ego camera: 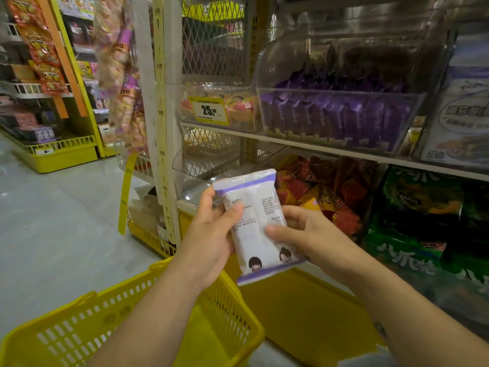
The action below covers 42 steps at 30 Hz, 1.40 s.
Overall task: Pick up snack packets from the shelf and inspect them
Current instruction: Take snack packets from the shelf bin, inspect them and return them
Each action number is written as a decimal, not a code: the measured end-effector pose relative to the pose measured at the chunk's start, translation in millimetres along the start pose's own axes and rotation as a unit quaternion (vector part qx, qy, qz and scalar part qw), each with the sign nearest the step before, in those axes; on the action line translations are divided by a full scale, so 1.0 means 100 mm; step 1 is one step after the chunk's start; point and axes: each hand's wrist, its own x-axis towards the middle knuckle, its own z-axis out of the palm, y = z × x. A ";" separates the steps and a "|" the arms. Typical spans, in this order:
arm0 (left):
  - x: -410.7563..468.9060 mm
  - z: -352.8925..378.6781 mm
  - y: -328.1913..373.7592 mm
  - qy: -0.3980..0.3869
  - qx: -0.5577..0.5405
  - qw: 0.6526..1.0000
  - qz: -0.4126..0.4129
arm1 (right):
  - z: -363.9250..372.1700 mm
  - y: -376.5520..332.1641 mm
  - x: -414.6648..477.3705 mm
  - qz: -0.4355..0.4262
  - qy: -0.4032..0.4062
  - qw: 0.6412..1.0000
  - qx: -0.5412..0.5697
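Snack packet [258, 226] — white with purple bands, back side up — is held in front of us between both hands, below the clear bin of purple packets [336, 115] and above the yellow basket [148, 308]. Left hand [211, 234] grips its left edge, thumb curled over the front; right hand [304, 231] pinches the right edge, thumb on the print. We're mid-inspection. Risk — the film looks slick, so a loosened pinch while flipping could drop it beside the basket, or squeezing could crush the contents.
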 end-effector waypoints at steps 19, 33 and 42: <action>-0.05 -0.18 0.03 -0.064 0.102 0.973 -0.196 | 0.03 0.00 -0.02 -0.046 0.012 0.998 -0.049; 0.00 -0.17 -0.09 0.095 0.269 0.952 0.107 | 0.11 -0.01 0.00 -0.123 0.069 0.990 -0.018; -0.21 0.17 -0.15 0.104 0.459 0.830 0.301 | 0.14 0.03 0.08 -0.033 0.073 0.964 0.252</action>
